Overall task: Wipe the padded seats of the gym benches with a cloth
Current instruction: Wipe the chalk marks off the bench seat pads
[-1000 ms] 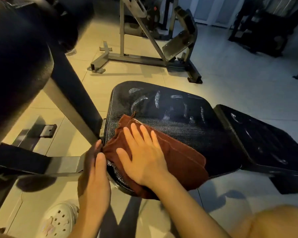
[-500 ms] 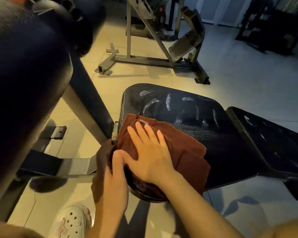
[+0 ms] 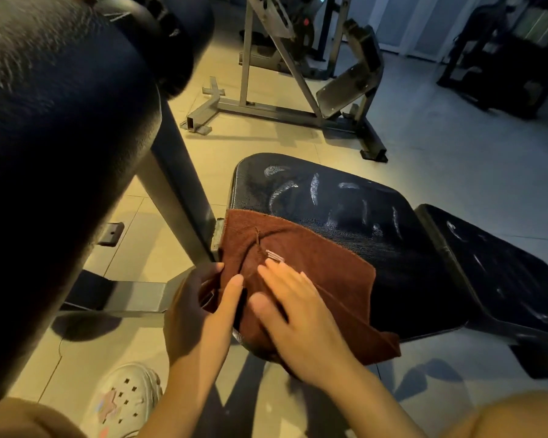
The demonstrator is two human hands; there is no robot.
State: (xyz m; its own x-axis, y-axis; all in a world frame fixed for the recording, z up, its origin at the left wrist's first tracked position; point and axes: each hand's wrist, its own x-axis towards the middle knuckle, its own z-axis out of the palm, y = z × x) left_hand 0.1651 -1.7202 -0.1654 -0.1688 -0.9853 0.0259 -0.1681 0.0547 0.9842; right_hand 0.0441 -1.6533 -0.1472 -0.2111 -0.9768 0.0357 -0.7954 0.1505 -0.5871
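Cloth: the brown cloth [image 3: 301,273] lies folded over the near left corner of the black seat pad [image 3: 345,210], its edge hanging off the front and left side.
Right hand: the right hand [image 3: 301,317] lies flat on the cloth, fingers straight and together, pressing it into the seat, slightly blurred.
Left hand: the left hand [image 3: 200,311] is at the seat's left edge, thumb and fingers pinching the hanging edge of the cloth.
Seat pad: streaky pale smears show across the far half, uncovered.
Second pad: another black pad [image 3: 494,270] sits just beside the seat on the right.
Floor: pale tiles [image 3: 456,147], a white clog [image 3: 124,403] by the bench frame [image 3: 171,184].
Background: a grey metal machine [image 3: 285,90] stands well apart.
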